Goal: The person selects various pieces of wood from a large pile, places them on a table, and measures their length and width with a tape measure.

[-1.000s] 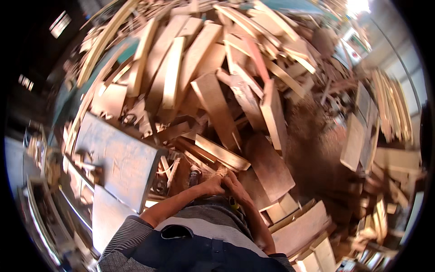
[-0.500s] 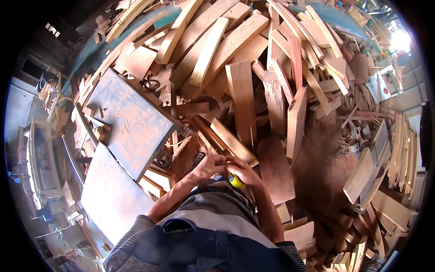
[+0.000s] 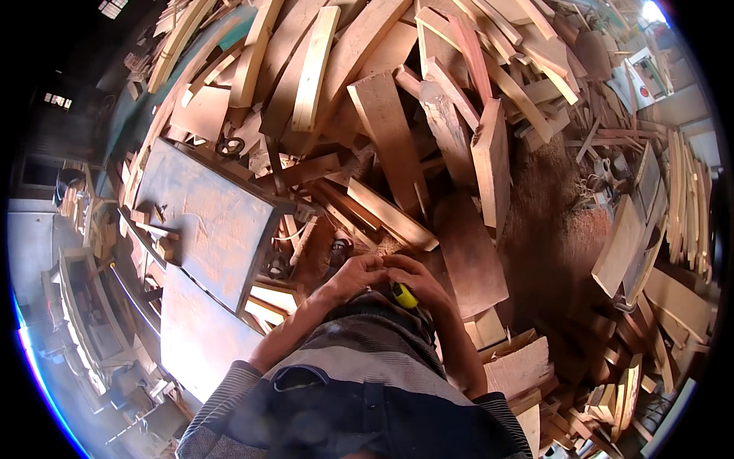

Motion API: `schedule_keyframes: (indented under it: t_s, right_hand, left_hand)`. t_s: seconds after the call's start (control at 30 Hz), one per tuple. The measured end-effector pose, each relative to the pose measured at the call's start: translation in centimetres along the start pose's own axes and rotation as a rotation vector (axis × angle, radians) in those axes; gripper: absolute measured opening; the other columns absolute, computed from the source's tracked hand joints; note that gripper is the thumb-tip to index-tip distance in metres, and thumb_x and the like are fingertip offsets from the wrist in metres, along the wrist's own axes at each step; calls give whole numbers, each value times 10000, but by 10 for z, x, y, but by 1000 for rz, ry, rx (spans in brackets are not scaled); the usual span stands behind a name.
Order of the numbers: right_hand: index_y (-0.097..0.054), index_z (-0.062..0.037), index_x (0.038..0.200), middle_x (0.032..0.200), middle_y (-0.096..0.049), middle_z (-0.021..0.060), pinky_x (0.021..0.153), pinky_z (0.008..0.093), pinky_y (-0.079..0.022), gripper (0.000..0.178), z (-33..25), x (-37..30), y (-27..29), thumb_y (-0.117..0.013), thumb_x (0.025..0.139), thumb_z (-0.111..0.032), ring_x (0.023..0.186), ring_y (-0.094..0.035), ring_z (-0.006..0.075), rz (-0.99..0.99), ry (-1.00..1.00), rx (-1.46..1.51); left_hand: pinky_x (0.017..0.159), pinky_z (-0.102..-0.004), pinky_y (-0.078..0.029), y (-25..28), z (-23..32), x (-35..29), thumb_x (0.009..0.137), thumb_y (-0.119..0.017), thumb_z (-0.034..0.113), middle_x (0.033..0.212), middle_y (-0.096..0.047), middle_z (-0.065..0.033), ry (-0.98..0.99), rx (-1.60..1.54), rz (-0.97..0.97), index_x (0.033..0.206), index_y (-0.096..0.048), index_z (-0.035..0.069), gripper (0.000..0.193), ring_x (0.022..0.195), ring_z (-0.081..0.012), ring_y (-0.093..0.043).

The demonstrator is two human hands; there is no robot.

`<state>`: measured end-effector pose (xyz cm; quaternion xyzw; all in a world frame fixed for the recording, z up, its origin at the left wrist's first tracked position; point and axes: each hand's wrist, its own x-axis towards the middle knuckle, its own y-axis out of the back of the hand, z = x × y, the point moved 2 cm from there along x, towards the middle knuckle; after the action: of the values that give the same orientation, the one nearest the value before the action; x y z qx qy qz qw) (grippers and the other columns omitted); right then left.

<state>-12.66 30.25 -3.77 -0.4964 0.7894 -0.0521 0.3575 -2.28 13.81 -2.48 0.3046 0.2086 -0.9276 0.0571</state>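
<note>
In front of my waist, my left hand (image 3: pixel 358 275) and my right hand (image 3: pixel 419 281) meet at the fingertips. The left fingers are bent and pressed together; whatever they pinch is too small to make out. Under my right palm shows a bright yellow case with dark edges, which looks like a tape measure (image 3: pixel 404 296). The right fingers curl over it toward the left hand, and part of it is hidden. Just beyond both hands lies a pale wooden board (image 3: pixel 391 216), touched by neither.
A large heap of planks and offcuts (image 3: pixel 382 134) rises ahead. To the left stands a machine with a flat metal table (image 3: pixel 206 210) dusted with shavings. Sawdust (image 3: pixel 535 199) covers the floor at right, beside leaning boards (image 3: pixel 619 245). More offcuts (image 3: pixel 520 367) lie near my right elbow.
The view has tilted and turned a little, so the wood heap sits higher and further left in it. My hands stay together at the waist, with the yellow tape measure still by the right one.
</note>
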Motion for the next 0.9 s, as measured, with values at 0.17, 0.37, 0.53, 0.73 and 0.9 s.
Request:
schedule_keyframes:
  t_s: [0.17, 0.37, 0.53, 0.73, 0.9]
  right_hand:
    - [-493, 19, 1441, 1309, -619, 152, 1031, 331, -459, 584, 13, 2, -7, -629, 996, -334, 1202, -591, 224, 133, 74, -147]
    - [-448, 15, 1480, 1402, -554, 151, 1082, 313, -421, 617, -12, -2, -33, -612, 1016, -357, 1286, -532, 217, 194, -67, -231]
    - [-434, -5, 1502, 1425, -538, 144, 1105, 315, -394, 612, 14, 6, -45, -583, 1023, -355, 1324, -501, 214, 231, -36, -264]
    - [-447, -10, 1501, 1491, -502, 165, 1157, 342, -340, 617, 0, 5, -87, -545, 1030, -397, 1407, -440, 257, 222, -40, -277]
    - [-593, 1, 1363, 1251, -644, 109, 984, 303, -465, 475, 24, -21, -83, -602, 1014, -321, 1163, -594, 194, 380, -73, -248]
  left_hand:
    - [851, -257, -501, 6, -1, 12, 980, -678, 158, 1022, -686, -23, -101, 346, -182, 1162, -662, -12, 249, 945, -97, -611]
    - [936, -311, -490, 19, 15, 4, 946, -678, 129, 1109, -681, -74, -142, 402, -329, 1206, -650, -20, 301, 1035, -152, -608]
    - [940, -316, -489, 36, 19, -15, 928, -716, 189, 1112, -684, -82, -207, 479, -405, 1202, -653, -17, 349, 1048, -149, -615]
    - [797, -297, -506, 63, 27, -38, 906, -772, 231, 894, -701, -38, -177, 284, -416, 1048, -707, 4, 275, 858, -124, -640]
    - [650, -248, -459, 131, 27, -23, 885, -812, 208, 781, -672, 9, -135, 142, -298, 908, -703, 50, 194, 730, -73, -595]
